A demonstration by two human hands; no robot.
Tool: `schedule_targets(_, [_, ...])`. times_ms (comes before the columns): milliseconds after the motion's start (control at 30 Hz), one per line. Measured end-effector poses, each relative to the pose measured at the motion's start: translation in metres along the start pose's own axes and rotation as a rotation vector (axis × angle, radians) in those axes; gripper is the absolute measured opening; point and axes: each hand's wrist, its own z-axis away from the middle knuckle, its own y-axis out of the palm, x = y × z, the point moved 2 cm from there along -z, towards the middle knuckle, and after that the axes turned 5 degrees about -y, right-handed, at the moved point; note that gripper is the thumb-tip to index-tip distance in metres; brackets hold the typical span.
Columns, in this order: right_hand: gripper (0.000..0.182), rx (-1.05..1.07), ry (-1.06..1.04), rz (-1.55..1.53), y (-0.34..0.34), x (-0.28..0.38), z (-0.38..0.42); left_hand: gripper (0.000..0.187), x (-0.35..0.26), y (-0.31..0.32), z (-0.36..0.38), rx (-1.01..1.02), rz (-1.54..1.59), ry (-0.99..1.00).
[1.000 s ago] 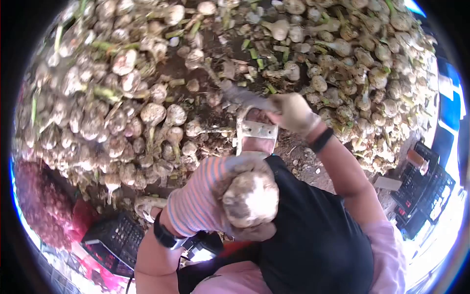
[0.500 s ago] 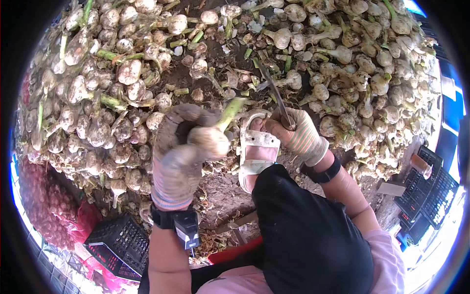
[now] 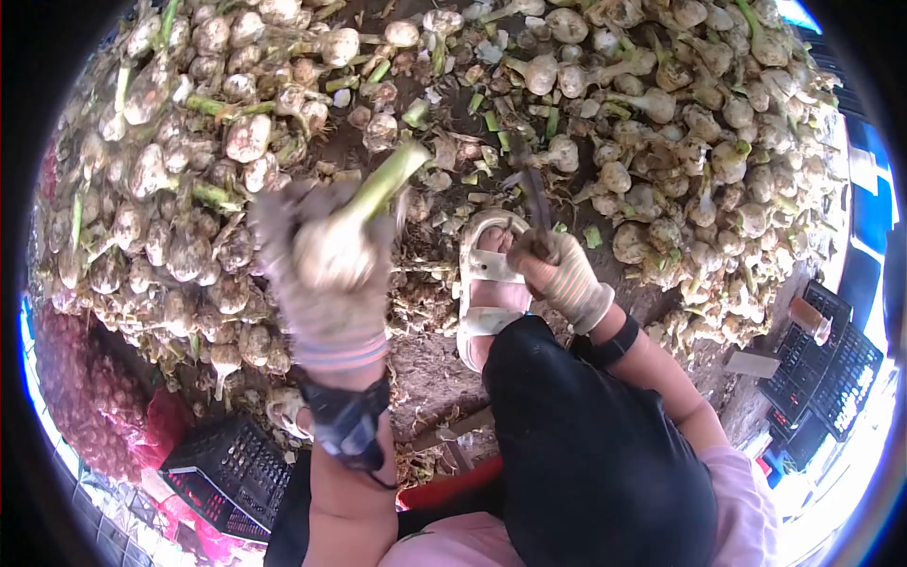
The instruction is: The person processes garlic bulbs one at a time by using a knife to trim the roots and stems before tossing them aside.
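My gloved left hand (image 3: 331,307) is closed around a garlic bulb (image 3: 333,253), blurred by motion. A thick green stem stub (image 3: 389,180) sticks up and to the right from the bulb. In my gloved right hand (image 3: 569,281) is a knife (image 3: 535,203), gripped by its handle, the dark blade pointing up and away from me. The blade stands apart from the bulb, above my sandalled foot (image 3: 498,269). Cut pieces of green stem (image 3: 491,121) lie on the soil beyond the blade.
Heaps of garlic bulbs with stems lie to the left (image 3: 189,255) and right (image 3: 699,123). A black crate (image 3: 227,477) and red net sacks (image 3: 85,397) stand at lower left. More black crates (image 3: 822,364) are at right. Dry peelings cover the ground between the heaps.
My left hand has swung left with the garlic bulb and turned so its palm faces up. The knife hand has shifted slightly down and left. A fresh-looking green piece lies beside the right heap.
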Motion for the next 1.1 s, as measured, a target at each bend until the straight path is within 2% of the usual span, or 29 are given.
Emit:
schedule_targets(33, [0.012,0.015,0.020,0.011,-0.004,0.005,-0.002,0.026,0.007,0.015,-0.005,0.065,-0.234,-0.068])
schedule_targets(67, [0.015,0.027,0.041,0.022,-0.005,0.008,-0.006,0.038,0.023,0.046,0.009,0.238,-0.552,0.050])
schedule_targets(100, [0.013,-0.054,-0.855,0.410,-0.003,-0.003,-0.018,0.049,0.039,0.070,0.021,0.490,-1.000,0.223])
schedule_targets(133, [0.013,-0.045,-0.846,0.408,0.003,0.008,-0.009,0.066,0.050,0.082,0.031,0.737,-1.444,0.395])
schedule_targets(200, [0.013,-0.166,-0.304,0.021,0.002,0.026,0.003,0.065,0.042,0.078,0.026,0.803,-0.798,0.081])
schedule_targets(233, [0.013,-0.064,-0.290,0.299,-0.019,-0.011,-0.018,0.058,0.035,0.059,0.013,0.635,-1.068,0.206])
schedule_targets(267, [0.013,-0.145,-0.146,-0.073,-0.005,0.019,-0.003,0.052,0.026,0.027,-0.002,0.449,-1.331,0.324])
schedule_targets(333, [0.012,-0.164,-0.140,-0.076,-0.008,0.006,-0.005,0.045,0.018,-0.036,-0.017,0.480,-2.072,0.335])
schedule_targets(400, [0.012,-0.128,-0.126,-0.072,-0.006,-0.005,-0.008,0.035,0.028,-0.078,-0.013,0.538,-2.718,0.100])
schedule_targets(467, [0.012,-0.109,-0.132,-0.062,-0.004,-0.005,-0.010,0.033,0.035,-0.132,-0.018,0.528,-2.730,0.165])
schedule_targets(533, [0.011,-0.167,-0.198,0.081,0.002,0.000,-0.012,0.031,0.036,-0.129,-0.021,0.531,-2.733,0.240])
schedule_targets(600, [0.010,-0.180,-0.221,0.168,0.001,0.007,-0.008,0.030,0.027,-0.120,-0.020,0.251,-2.413,0.142])
schedule_targets(633, [0.010,-0.154,-0.253,0.281,0.003,0.014,-0.006,0.029,0.022,-0.110,-0.020,0.233,-2.267,0.185])
schedule_targets(667, [0.011,-0.128,-0.283,0.393,0.004,0.018,-0.006,0.029,0.018,-0.100,-0.017,0.235,-2.264,0.190])
schedule_targets(733, [0.014,-0.093,-0.346,0.442,0.005,0.014,-0.008,0.030,0.009,-0.074,-0.005,0.292,-2.159,0.447])
schedule_targets(767, [0.017,0.001,-0.459,0.611,0.011,0.027,-0.006,0.037,0.007,-0.065,0.000,0.366,-2.101,0.808])
schedule_targets(800, [0.020,0.096,-0.570,0.779,0.018,0.036,-0.004,0.037,0.006,-0.066,0.002,0.367,-2.097,0.813])
schedule_targets(867, [0.022,0.149,-0.627,0.744,0.022,0.039,-0.010,0.034,0.003,-0.070,0.009,0.365,-1.947,0.605])
schedule_targets(900, [0.024,0.181,-0.606,0.723,0.020,0.037,-0.014,0.036,-0.003,-0.060,0.012,0.339,-1.851,0.300])
schedule_targets(933, [0.026,0.213,-0.590,0.704,0.020,0.034,-0.017,0.036,-0.006,-0.053,0.012,0.341,-1.850,0.303])
schedule_targets(967, [0.024,0.231,-0.601,0.728,0.014,0.024,-0.021,0.036,-0.009,-0.044,0.012,0.479,-1.799,0.411])
schedule_targets(1000, [0.024,0.257,-0.513,0.715,0.007,0.014,-0.020,0.035,-0.010,-0.037,0.012,0.613,-1.743,0.515])
schedule_targets(1033, [0.025,0.224,-0.417,0.665,-0.001,0.004,-0.022,0.034,-0.004,-0.036,0.029,0.382,-0.948,0.193])
schedule_targets(1100, [0.029,0.174,-0.275,0.499,-0.014,-0.005,-0.017,0.029,-0.015,-0.021,0.028,0.434,-1.147,0.438])
